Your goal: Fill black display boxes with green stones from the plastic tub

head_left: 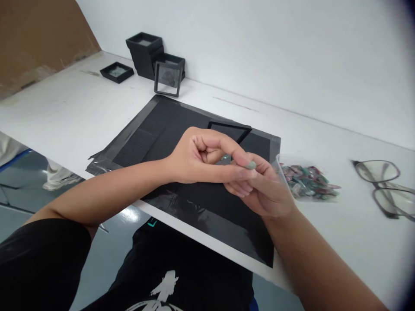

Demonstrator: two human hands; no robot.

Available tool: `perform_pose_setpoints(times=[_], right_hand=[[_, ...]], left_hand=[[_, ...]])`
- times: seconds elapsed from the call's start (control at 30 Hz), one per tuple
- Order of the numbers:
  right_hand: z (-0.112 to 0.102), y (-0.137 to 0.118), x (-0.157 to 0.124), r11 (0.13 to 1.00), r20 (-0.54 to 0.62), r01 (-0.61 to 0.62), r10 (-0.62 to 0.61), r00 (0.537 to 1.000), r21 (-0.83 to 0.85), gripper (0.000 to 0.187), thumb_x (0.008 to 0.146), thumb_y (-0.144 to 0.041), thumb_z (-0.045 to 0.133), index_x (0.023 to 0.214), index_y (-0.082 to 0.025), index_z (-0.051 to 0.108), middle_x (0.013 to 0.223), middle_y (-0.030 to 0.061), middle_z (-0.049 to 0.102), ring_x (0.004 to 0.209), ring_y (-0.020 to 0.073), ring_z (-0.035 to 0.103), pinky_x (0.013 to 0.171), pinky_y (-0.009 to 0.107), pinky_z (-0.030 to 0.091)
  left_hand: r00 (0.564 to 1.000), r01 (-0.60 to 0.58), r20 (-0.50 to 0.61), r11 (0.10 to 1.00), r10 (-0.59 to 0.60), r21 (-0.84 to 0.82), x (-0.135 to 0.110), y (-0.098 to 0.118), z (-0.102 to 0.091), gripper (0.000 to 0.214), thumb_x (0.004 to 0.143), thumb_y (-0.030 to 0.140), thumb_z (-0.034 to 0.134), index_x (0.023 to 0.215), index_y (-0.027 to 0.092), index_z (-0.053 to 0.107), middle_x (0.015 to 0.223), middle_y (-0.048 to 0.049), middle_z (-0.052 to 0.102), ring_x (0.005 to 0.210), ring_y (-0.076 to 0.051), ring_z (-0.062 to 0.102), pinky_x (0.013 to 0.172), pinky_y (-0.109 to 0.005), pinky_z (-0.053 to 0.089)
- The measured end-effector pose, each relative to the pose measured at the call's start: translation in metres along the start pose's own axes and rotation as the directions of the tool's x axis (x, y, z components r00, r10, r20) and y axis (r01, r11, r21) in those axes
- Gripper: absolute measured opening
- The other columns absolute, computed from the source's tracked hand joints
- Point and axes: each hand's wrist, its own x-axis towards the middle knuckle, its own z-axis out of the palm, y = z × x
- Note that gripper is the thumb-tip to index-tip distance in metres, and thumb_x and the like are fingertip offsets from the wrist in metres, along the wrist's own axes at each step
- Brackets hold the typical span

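Observation:
Over the black mat (pixel 155 125), my left hand (pixel 207 157) pinches a small grey-green stone chip (pixel 250 165) between thumb and index finger. My right hand (pixel 269 188) meets it there, with its thumb and index finger closed at the same chip and its other fingers curled beneath. Behind the hands, a black square display frame (pixel 230 125) lies on the mat, partly hidden by my left hand. Something small and shiny shows through the gap under my left fingers; I cannot make out what it is. Beside my right wrist stands a clear plastic tub (pixel 285 175) of green and reddish stone chips (pixel 308 179).
Black frames (pixel 144 56) are stacked against the wall, with a clear-windowed frame (pixel 167 80) leaning in front and another frame (pixel 117 72) lying to their left. Eyeglasses (pixel 385 185) rest at the far right. A brown board (pixel 42 39) stands at the left end of the white table (pixel 58 112).

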Motion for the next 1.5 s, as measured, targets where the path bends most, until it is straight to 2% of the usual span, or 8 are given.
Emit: perform_pose_setpoints(times=[0.1,0.2,0.37,0.63,0.77,0.93,1.13,1.5], right_hand=[[0.0,-0.003,0.001,0.998,-0.023,-0.013,0.012,1.0,-0.054,0.02,0.08,-0.036,0.081,0.089,-0.023,0.068,0.056,-0.0069,0.047,0.046,0.0067,0.038,0.045,0.021,0.036],[0.0,-0.01,-0.001,0.993,-0.024,-0.036,0.034,0.999,-0.116,0.037,0.079,-0.036,0.081,0.111,-0.027,0.067,0.06,-0.0069,0.048,0.049,0.0088,0.043,0.047,0.022,0.039],[0.001,-0.013,-0.005,0.984,0.05,0.058,-0.05,0.998,-0.17,0.04,0.084,-0.035,0.076,0.122,-0.032,0.064,0.061,-0.0071,0.047,0.05,0.01,0.041,0.047,0.024,0.037],[0.006,-0.014,-0.011,0.982,0.256,0.063,-0.016,0.967,-0.176,0.037,0.085,-0.042,0.074,0.121,-0.042,0.065,0.064,-0.005,0.049,0.054,0.013,0.042,0.052,0.029,0.038],[0.015,-0.017,-0.012,0.944,0.179,0.18,-0.134,0.975,-0.275,0.041,0.081,-0.043,0.079,0.121,-0.04,0.068,0.063,-0.0057,0.045,0.053,0.0115,0.041,0.052,0.029,0.034],[0.032,-0.021,-0.015,0.793,0.144,0.309,-0.275,0.951,-0.525,0.048,0.073,-0.04,0.087,0.118,-0.037,0.071,0.061,-0.0053,0.047,0.054,0.0125,0.043,0.051,0.03,0.037],[0.055,-0.021,-0.028,0.628,0.006,0.316,-0.444,0.896,-0.711,0.035,0.078,-0.028,0.083,0.111,-0.036,0.075,0.059,-0.0047,0.051,0.05,0.0119,0.042,0.047,0.029,0.038],[0.057,-0.014,-0.03,0.625,-0.091,0.323,-0.537,0.839,-0.711,0.029,0.079,-0.021,0.081,0.103,-0.037,0.077,0.055,-0.0057,0.046,0.047,0.0109,0.037,0.043,0.029,0.034]], left_hand=[[0.959,0.211,0.23,0.959,-0.166,-0.187,0.002,0.008,-0.004,0.03,0.082,0.045,0.077,0.08,0.016,0.068,0.044,0.0122,0.025,0.037,-0.001,0.023,0.039,-0.02,0.029],[0.85,0.413,0.465,0.862,-0.249,-0.293,0.003,0.015,-0.005,0.036,0.079,0.051,0.078,0.072,0.018,0.064,0.04,0.0099,0.032,0.035,-0.004,0.029,0.037,-0.022,0.033],[0.75,0.565,0.621,0.708,-0.228,-0.423,0.005,0.015,-0.009,0.033,0.076,0.047,0.081,0.066,0.022,0.061,0.038,0.0095,0.028,0.031,-0.005,0.025,0.031,-0.022,0.024],[0.711,0.534,0.676,0.774,-0.193,-0.34,0.006,0.014,-0.021,0.036,0.072,0.05,0.081,0.056,0.024,0.064,0.032,0.0073,0.026,0.029,-0.006,0.027,0.031,-0.022,0.033],[0.715,0.505,0.676,0.802,-0.181,-0.319,0.005,0.01,-0.023,0.035,0.074,0.05,0.081,0.057,0.024,0.066,0.033,0.0085,0.023,0.029,-0.006,0.023,0.032,-0.023,0.034],[0.739,0.514,0.642,0.788,-0.207,-0.338,0.008,0.004,-0.022,0.041,0.07,0.05,0.082,0.049,0.022,0.06,0.033,0.0055,0.034,0.029,-0.007,0.031,0.032,-0.023,0.034],[0.692,0.518,0.681,0.822,-0.239,-0.237,0.012,0.01,-0.016,0.045,0.073,0.05,0.08,0.049,0.02,0.057,0.034,0.0025,0.044,0.03,-0.007,0.035,0.03,-0.021,0.031],[0.692,0.608,0.655,0.734,-0.303,-0.303,0.005,-0.003,-0.015,0.035,0.071,0.049,0.083,0.066,0.02,0.064,0.043,0.0044,0.045,0.033,-0.008,0.037,0.031,-0.023,0.028]])
